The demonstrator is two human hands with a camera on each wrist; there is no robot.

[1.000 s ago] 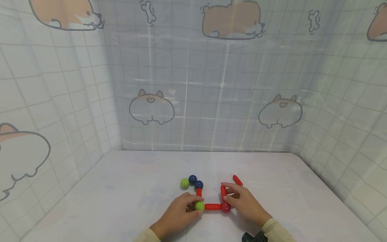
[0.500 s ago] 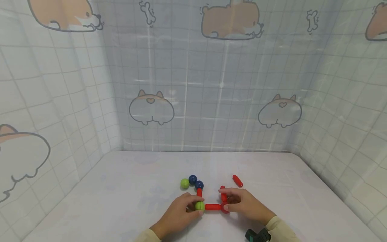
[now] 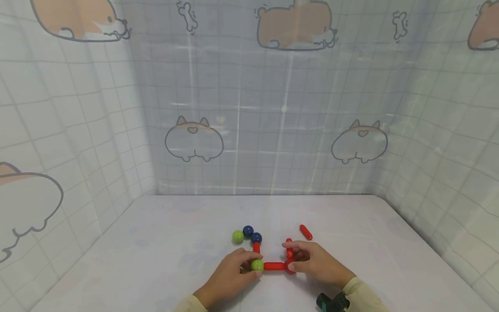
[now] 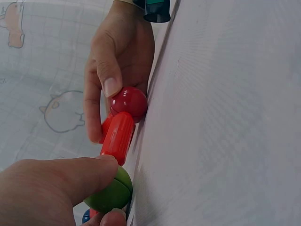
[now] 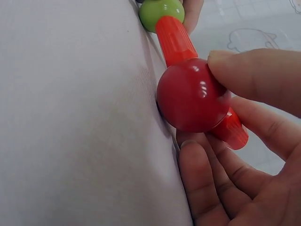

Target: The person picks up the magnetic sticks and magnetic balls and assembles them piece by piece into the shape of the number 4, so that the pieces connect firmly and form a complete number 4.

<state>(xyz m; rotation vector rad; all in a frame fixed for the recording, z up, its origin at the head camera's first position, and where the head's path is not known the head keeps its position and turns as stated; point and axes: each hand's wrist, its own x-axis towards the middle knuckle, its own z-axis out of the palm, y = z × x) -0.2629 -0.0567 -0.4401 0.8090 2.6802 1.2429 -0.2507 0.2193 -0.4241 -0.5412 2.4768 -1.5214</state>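
Note:
My left hand [image 3: 232, 269] grips a green ball [image 3: 256, 265] between thumb and fingers. A red rod [image 3: 274, 266] joins that ball to a glossy red ball [image 5: 193, 96]. Another red rod [image 3: 256, 247] runs from the green ball away to a dark blue ball [image 3: 256, 238]. My right hand [image 3: 319, 263] holds the red ball, thumb on its near side. The fingers of that hand reach past a third red rod [image 5: 231, 131], which sticks out from the red ball toward the back. Together the parts make an open U shape, low at the tabletop.
A loose red rod [image 3: 306, 232] lies behind my right hand. Left of the joined blue ball are a second blue ball [image 3: 248, 231] and a second green ball [image 3: 238, 236]. A dark device [image 3: 333, 302] sits at the right wrist. Patterned curtains [image 3: 249, 108] surround the white table [image 3: 187, 216].
My right thumb has moved down from the upper red rod onto the red ball, and the fingers have drawn back from the rod's far end. The left hand keeps its grip.

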